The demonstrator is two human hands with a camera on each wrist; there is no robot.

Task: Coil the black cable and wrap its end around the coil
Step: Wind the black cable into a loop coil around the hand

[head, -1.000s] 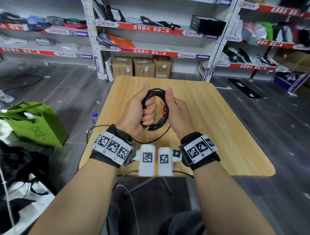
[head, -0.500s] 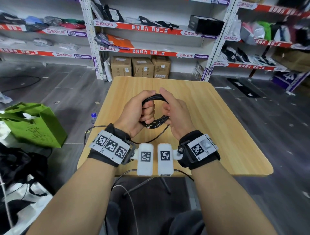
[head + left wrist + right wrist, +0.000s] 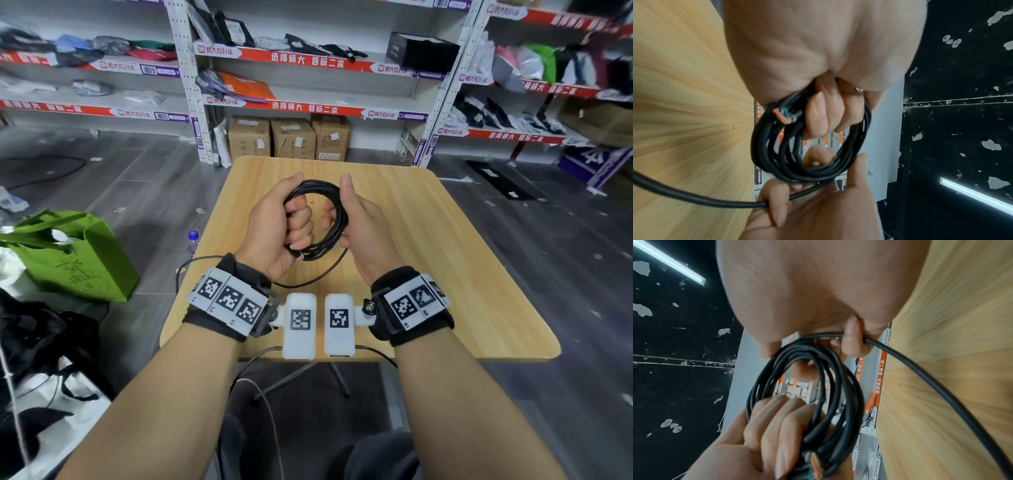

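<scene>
On the red shelf strips (image 3: 305,60) ahead of me, white characters read 选择师大 目标二本. The smaller logo tags (image 3: 219,51) seem to say 师大专升本, though they're blurred. My wristbands (image 3: 227,299) carry square code markers.

Blk cable (image 3: 337,219), green bag (image 3: 78,253)

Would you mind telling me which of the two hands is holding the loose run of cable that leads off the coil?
The right hand: its fingers pinch the single strand trailing away, while the left hand grips the coil.
</scene>
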